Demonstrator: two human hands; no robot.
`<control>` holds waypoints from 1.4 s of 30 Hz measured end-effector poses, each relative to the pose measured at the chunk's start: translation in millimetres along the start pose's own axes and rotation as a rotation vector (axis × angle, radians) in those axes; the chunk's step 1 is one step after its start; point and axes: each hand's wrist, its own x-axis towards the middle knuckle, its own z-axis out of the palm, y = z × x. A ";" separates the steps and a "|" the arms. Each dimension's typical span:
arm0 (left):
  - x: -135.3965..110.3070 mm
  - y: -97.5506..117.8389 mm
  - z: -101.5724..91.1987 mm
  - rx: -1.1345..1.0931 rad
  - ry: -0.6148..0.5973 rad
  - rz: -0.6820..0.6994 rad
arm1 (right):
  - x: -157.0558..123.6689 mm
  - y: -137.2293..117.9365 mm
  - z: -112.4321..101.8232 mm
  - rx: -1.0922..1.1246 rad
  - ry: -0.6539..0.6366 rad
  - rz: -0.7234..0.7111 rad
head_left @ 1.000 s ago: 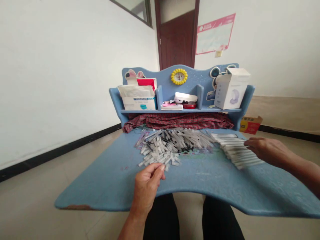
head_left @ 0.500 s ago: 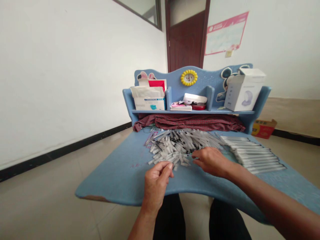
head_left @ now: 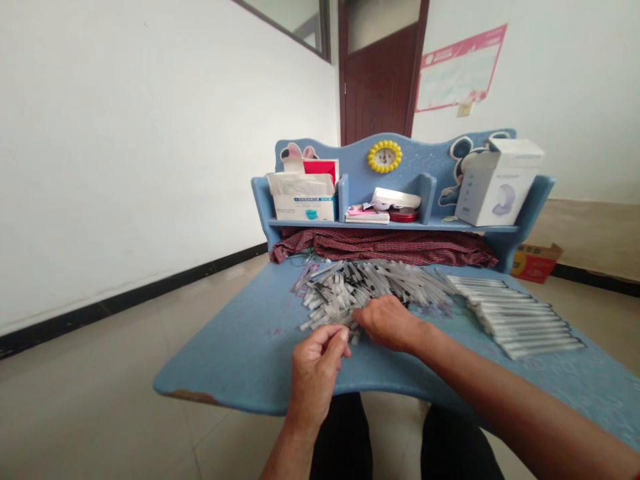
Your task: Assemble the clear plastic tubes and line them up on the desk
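Note:
A heap of slim translucent plastic pieces point(head_left: 333, 293), some with black parts, lies on the blue desk point(head_left: 235, 340). They look like pen parts, but I cannot tell for sure. In front of the heap, my left hand point(head_left: 320, 363) is closed, thumb pressed against the fingers; whatever it pinches is too small or hidden to name. My right hand point(head_left: 387, 323) reaches in at the heap's near edge, fingers bent together among the pieces, and its grip is blurred. Right of it, a row of long pen-like sticks point(head_left: 515, 317) with dark ends lies side by side.
Behind the heap runs a bundled red checked cloth point(head_left: 390, 247) under a shelf. On the shelf stand a mask box point(head_left: 305, 207), booklets point(head_left: 367, 217), a red round tin point(head_left: 403, 215) and a white carton point(head_left: 493, 190). The desk's near edge point(head_left: 400, 389) curves before my legs.
My right hand has moved left along the near edge of the heap, closer to my left hand. My left hand stays pinched in nearly the same place. The view has shifted slightly.

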 end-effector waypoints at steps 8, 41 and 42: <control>1.4 1.4 2.3 -0.039 0.051 -0.037 | -12.7 4.9 0.9 0.002 0.124 -0.001; 2.9 9.0 2.2 -0.288 0.087 -0.101 | -42.6 59.6 27.3 0.044 0.377 0.129; 2.7 9.9 2.0 -0.317 0.084 -0.114 | -47.2 55.8 24.5 0.134 0.470 0.147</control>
